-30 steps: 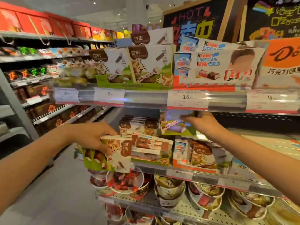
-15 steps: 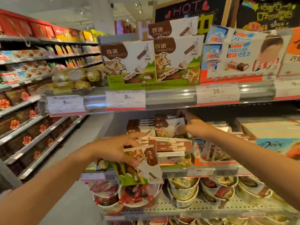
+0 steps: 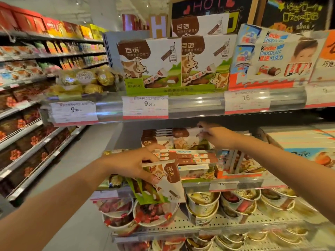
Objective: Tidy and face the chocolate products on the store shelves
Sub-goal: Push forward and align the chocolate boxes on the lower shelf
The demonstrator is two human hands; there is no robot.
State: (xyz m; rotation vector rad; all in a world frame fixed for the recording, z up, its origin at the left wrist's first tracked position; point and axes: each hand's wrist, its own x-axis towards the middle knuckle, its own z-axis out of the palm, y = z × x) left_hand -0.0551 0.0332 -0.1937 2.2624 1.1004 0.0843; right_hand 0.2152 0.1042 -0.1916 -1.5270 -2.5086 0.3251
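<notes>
Chocolate boxes (image 3: 163, 182) printed with a cow are gripped in the left hand (image 3: 134, 164), fingers curled over their top edge and thumb under, held tilted out past the front edge of the middle shelf (image 3: 235, 185). On that shelf, flat boxes (image 3: 195, 158) lie stacked just behind the held ones. Farther back on the same shelf the right hand (image 3: 217, 136) pinches the upper corner of another cow box (image 3: 188, 140), which stands leaning against a stack of like boxes (image 3: 155, 136). On the top shelf (image 3: 199, 102), upright cow display boxes (image 3: 174, 64) sit near its front edge beside a white and red chocolate carton (image 3: 275, 58). Paper tubs (image 3: 203, 205) fill the lower shelf (image 3: 181, 229).
</notes>
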